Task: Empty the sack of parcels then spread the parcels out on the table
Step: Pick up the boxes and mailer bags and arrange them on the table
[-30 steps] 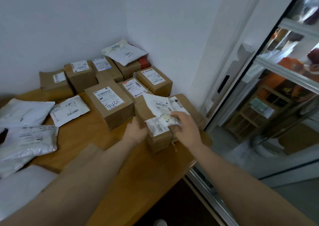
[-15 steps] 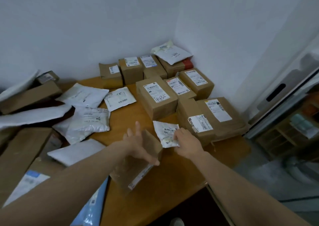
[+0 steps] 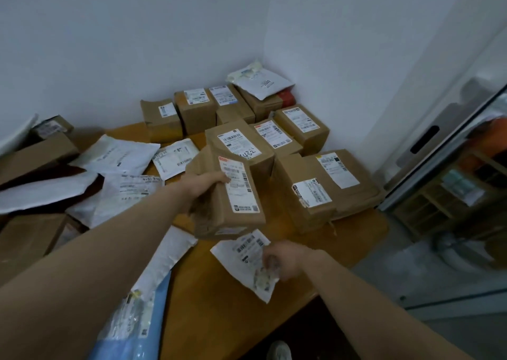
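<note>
Left hand (image 3: 210, 182) and right hand (image 3: 285, 258) each hold a parcel over the wooden table (image 3: 233, 313), where the spreading-out looks well advanced. Brown boxes (image 3: 310, 186) crowd the far corner, touching one another, while white mailers (image 3: 118, 156) overlap towards the left edge. No sack can be picked out with certainty. The left hand's fingers wrap the upper end of a brown paper parcel (image 3: 233, 217), held tilted, label up, clear of the tabletop. The right hand pinches one end of a small white pouch (image 3: 244, 255) low by the front edge; whether it touches the wood is unclear. The sound course appears to be setting each flat, label up, on the open wood in front, apart from its neighbours.
</note>
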A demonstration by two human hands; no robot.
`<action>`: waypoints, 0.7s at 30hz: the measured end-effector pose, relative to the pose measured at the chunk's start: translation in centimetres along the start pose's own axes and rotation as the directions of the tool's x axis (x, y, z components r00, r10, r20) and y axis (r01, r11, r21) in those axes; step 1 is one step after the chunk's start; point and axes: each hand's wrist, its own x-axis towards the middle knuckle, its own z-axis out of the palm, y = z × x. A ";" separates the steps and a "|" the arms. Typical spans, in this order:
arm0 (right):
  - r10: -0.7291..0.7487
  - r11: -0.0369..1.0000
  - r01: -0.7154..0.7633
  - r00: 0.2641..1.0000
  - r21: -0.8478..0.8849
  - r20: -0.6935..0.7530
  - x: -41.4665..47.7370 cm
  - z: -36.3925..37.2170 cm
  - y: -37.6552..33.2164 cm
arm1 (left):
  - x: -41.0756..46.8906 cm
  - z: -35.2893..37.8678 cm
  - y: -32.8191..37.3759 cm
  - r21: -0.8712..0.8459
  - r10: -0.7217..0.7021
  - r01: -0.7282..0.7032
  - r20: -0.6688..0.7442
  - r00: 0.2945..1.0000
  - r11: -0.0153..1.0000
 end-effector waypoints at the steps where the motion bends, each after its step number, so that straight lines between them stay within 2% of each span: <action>1: 0.028 0.996 -0.024 0.999 0.086 -0.043 -0.1 -0.3 0.2 | 0.1 0.9 -0.3 0.000 -0.018 0.018 0.017 1.000 1.000; 3: 0.176 0.926 -0.070 0.950 0.371 -0.259 -0.4 -1.1 0.8 | 0.3 2.6 -1.0 -0.001 -0.044 0.044 0.012 0.999 0.999; 4: 0.276 0.853 -0.035 0.877 0.521 -0.394 -0.8 -1.6 1.0 | 0.7 3.2 -1.6 -0.002 -0.051 0.051 0.005 0.999 0.999; 5: 0.373 0.779 0.039 0.774 0.625 -0.512 -1.0 -1.8 1.3 | 0.8 3.8 -2.1 0.014 -0.071 0.071 0.009 0.997 0.997; 6: 0.440 0.740 0.117 0.660 0.662 -0.609 -1.3 -2.0 1.3 | 1.2 4.3 -2.6 0.014 -0.092 0.092 0.029 0.995 0.996; 7: 0.458 0.749 0.178 0.558 0.638 -0.692 -1.6 -2.1 1.2 | 1.3 4.7 -3.0 -0.014 -0.105 0.106 0.057 0.993 0.994; 8: 0.425 0.786 0.221 0.486 0.578 -0.764 -1.6 -2.1 1.0 | 1.6 5.0 -3.2 -0.066 -0.107 0.113 0.080 0.991 0.991; 9: 0.358 0.832 0.246 0.447 0.498 -0.819 -1.7 -2.1 0.6 | 1.8 5.3 -3.3 -0.126 -0.110 0.124 0.113 0.987 0.984; 10: 0.284 0.873 0.248 0.444 0.421 -0.850 -1.6 -2.1 0.4 | 2.2 5.5 -3.4 -0.163 -0.115 0.138 0.138 0.984 0.977; 13: 0.115 0.947 0.184 0.567 0.262 -0.816 -1.0 -1.5 0.2 | 2.5 5.8 -3.6 -0.205 -0.111 0.143 0.159 0.981 0.968; 16: 0.010 0.994 0.075 0.661 0.080 -0.750 -0.7 -1.3 0.1 | 2.6 6.3 -4.1 -0.142 -0.080 0.105 0.176 0.981 0.984; 18: -0.023 1.000 0.021 0.710 -0.012 -0.703 -0.5 -1.2 0.1 | 2.6 6.9 -4.4 -0.162 -0.053 0.081 0.172 0.984 0.983; 20: -0.035 0.999 0.000 0.702 -0.049 -0.712 -0.2 -1.4 0.2 | 2.7 7.6 -4.3 -0.232 -0.002 0.044 0.179 0.984 0.972; 21: -0.040 0.996 -0.030 0.656 -0.080 -0.754 0.0 -1.7 0.2 | 2.7 7.8 -4.1 -0.268 0.032 0.020 0.187 0.982 0.963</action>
